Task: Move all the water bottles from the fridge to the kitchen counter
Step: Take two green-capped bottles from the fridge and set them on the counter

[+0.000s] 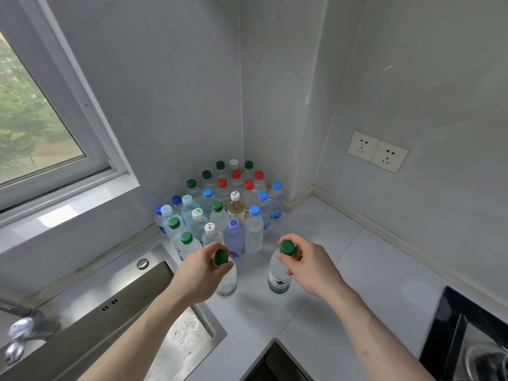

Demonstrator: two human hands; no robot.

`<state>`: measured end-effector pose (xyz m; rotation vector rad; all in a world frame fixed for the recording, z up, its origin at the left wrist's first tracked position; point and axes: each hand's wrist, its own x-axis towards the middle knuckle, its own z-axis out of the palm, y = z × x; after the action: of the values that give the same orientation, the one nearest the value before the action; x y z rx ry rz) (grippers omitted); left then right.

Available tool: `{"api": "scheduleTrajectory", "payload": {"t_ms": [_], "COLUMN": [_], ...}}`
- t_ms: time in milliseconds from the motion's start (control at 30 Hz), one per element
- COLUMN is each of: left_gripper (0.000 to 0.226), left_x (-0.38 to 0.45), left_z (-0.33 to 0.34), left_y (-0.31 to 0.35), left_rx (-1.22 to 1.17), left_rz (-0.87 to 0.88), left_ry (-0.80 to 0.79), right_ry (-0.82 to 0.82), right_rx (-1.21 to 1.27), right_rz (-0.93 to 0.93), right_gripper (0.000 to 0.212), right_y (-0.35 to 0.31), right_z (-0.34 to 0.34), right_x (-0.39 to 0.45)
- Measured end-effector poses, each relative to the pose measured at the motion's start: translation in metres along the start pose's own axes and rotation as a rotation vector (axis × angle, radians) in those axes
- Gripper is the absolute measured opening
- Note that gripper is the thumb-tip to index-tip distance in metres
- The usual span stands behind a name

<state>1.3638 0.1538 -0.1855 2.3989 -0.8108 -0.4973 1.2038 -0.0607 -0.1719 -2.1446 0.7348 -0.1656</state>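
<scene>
My left hand [202, 273] grips the neck of a clear green-capped water bottle [228, 284] that stands or hovers just over the white counter [371, 284]. My right hand [308, 264] pinches the neck of a second green-capped bottle [278, 279], upright, with a green and white label. Both are in front of a dense cluster of several upright bottles [222, 207] with green, red, blue and white caps, packed into the counter's far corner. The fridge is out of view.
A steel sink [132, 306] lies to the left with a tap [19, 334] at the lower left. A black hob [467, 334] sits at the lower right. A double wall socket [378, 151] is on the right wall, a window [33, 119] on the left.
</scene>
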Motion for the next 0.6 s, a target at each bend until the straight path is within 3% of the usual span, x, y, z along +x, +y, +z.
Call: {"api": "scheduleTrajectory", "payload": {"t_ms": [600], "left_gripper": [0.015], "left_x": [0.048], "left_z": [0.01], "left_y": [-0.049], "left_rx": [0.102], "left_rz": [-0.049], "left_ry": [-0.068], "right_ry": [-0.073], "right_rx": [-0.097], "right_rz": [0.039], "right_gripper": [0.015], "right_y": [-0.015], "right_z": [0.063], "right_x": [0.053]}}
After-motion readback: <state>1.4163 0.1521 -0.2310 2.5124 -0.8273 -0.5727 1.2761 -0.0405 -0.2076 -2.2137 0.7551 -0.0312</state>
